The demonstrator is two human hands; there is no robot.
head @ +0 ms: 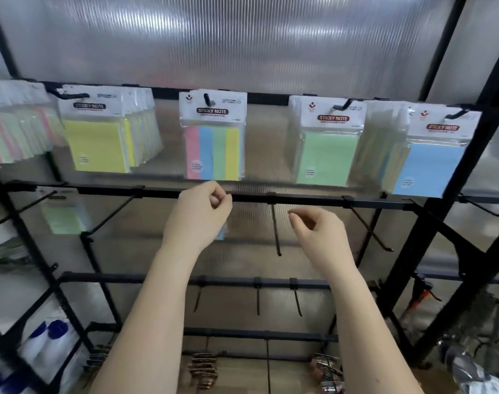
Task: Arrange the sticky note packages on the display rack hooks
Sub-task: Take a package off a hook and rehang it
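Both arms reach up toward the rack. The left hand (198,213) is curled, fingertips pinched together at the second rail (299,199); a sliver of pale blue peeks out beneath its wrist, though I cannot tell whether it grips a package. The right hand (313,227) hangs loosely curled, holding nothing, just beside a bare hook (276,228). Directly above the left hand hangs the striped package (212,136), with yellow packages (100,137) further left, and green (327,143) and blue (433,155) ones beyond the right hand. It looks like a pause between hangings; next comes fetching another package for the empty hooks.
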